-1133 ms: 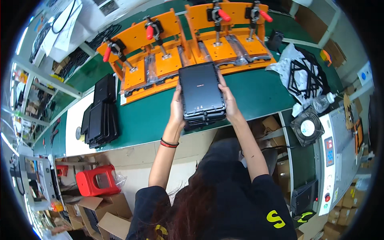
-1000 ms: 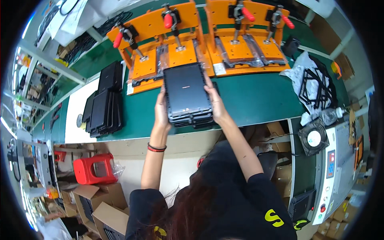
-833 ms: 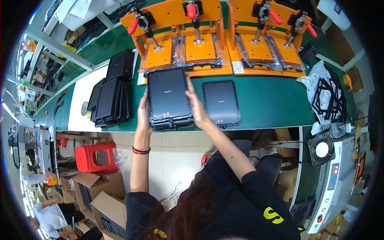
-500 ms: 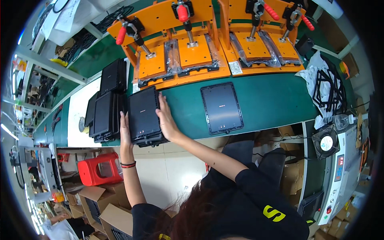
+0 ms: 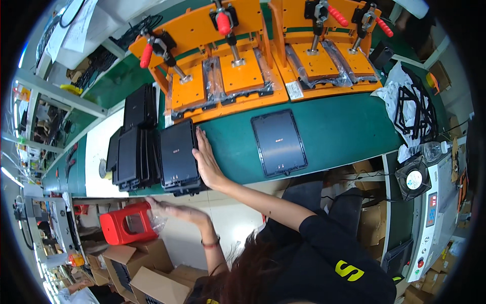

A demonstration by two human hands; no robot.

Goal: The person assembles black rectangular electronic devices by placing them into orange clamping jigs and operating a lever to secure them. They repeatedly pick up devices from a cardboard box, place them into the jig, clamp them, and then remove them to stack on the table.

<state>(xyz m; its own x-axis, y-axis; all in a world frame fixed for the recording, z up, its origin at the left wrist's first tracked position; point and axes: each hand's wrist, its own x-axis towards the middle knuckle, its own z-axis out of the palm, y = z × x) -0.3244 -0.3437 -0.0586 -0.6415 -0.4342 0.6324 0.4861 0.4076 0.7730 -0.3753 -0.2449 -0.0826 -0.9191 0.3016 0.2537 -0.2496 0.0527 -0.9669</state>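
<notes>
My left hand [image 5: 179,212] hangs open and empty below the green table [image 5: 344,126], my flat, open right hand [image 5: 206,161] should push gently to square the black stack [image 5: 177,158] at the table's front edge, just beside more black stacks [image 5: 132,154], with a single panel [image 5: 279,142] and orange clamps [image 5: 223,76] farther back.

- A black top with short sleeves.
- A yellow letter mark on the top, at 5 o'clock.
- Long dark hair.
- A thin dark band on the left wrist [image 5: 210,243].
</notes>
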